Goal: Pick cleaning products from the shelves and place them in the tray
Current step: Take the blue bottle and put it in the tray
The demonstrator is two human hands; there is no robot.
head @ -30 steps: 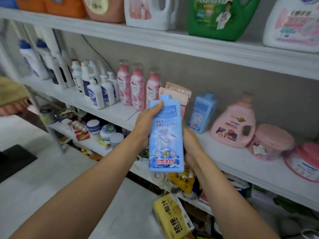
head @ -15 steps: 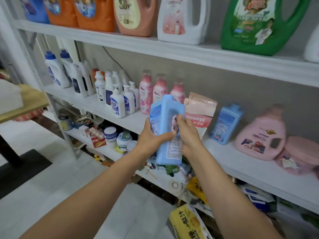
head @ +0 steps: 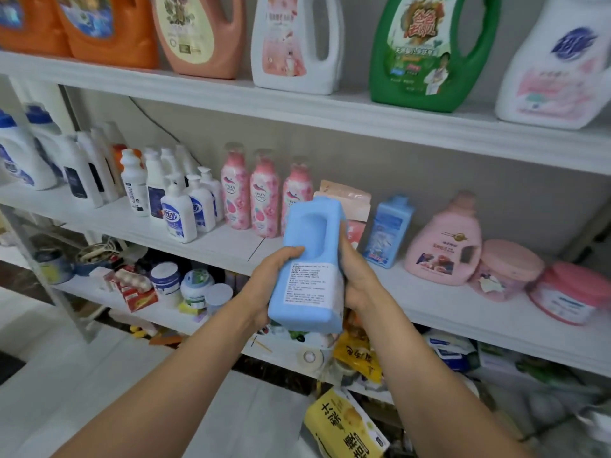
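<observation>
The blue bottle (head: 309, 269) is upright in front of the middle shelf (head: 231, 246), back label facing me. My left hand (head: 267, 279) and right hand (head: 358, 276) curl round its sides. It looks like stiff, slick plastic and is probably heavy. The moulded recess seems the safest hold. Pink bottles (head: 264, 196) stand behind it. I can't see a tray.

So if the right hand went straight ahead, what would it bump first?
Probably the pink pouches on the middle shelf, just beyond the right hand gripping the blue bottle; depth is unclear.
</observation>
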